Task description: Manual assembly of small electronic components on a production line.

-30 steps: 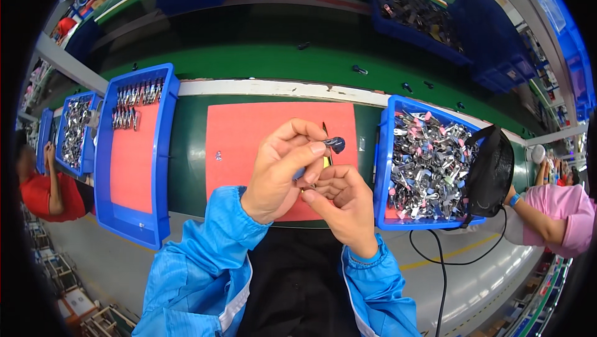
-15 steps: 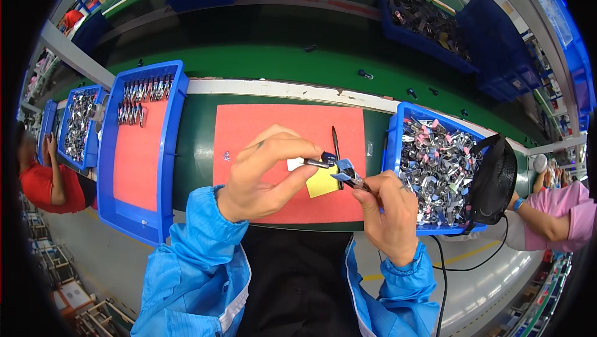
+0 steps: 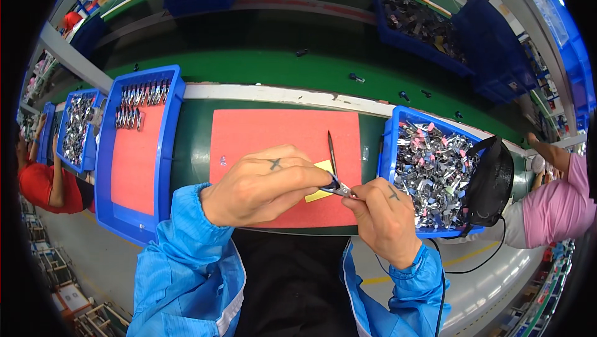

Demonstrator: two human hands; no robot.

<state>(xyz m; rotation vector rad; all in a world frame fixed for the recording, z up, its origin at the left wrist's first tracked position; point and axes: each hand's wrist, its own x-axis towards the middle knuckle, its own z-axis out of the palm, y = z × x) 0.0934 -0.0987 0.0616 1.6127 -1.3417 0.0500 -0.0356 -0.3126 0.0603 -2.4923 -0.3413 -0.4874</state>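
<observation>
My left hand (image 3: 267, 186) is closed in a pinch over the pink mat (image 3: 249, 131). Between its fingertips is a small dark blue piece, mostly hidden by the fingers. The small metal clip-like part (image 3: 342, 190) meets that piece, and my right hand (image 3: 388, 217) grips its other end between thumb and forefinger. Beneath the hands lie a yellow paper note (image 3: 319, 196), partly covered, and a slim black pen-like stick (image 3: 331, 150).
At the left, a blue tray (image 3: 163, 169) holds rows of similar parts on pink lining. A blue bin (image 3: 387, 150) heaped with loose metal parts stands right, a black mesh bag (image 3: 491, 181) at its edge. Beyond runs a green conveyor (image 3: 249, 57). People sit at both sides.
My left hand has moved right and turned over, bringing its dark piece against the metal part in my right hand. Its fingers now hide most of the piece.
</observation>
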